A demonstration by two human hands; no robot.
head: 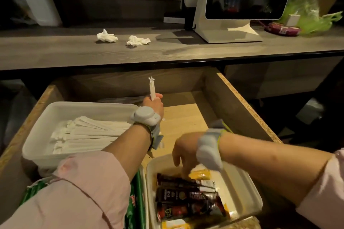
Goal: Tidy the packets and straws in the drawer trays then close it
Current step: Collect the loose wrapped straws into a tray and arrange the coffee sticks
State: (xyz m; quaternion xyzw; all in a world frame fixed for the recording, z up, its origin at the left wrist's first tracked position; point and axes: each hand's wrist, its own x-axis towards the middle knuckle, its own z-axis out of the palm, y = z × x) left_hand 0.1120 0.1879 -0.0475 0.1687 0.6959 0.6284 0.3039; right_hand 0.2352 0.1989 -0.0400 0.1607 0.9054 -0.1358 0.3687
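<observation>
Head: straws (89, 132) fill left tray (74, 106); packets (186, 195) in right tray (247, 188).

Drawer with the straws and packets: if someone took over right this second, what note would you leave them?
Left hand grips one wrapped straw upright, by the far right corner of the straw tray.
Right hand reaches its fingers into the packet tray; grip unclear, blurred.
Done: many straws lie bundled in their tray.
Left: place the held straw, straighten the dark and yellow packets, close the open drawer.
</observation>
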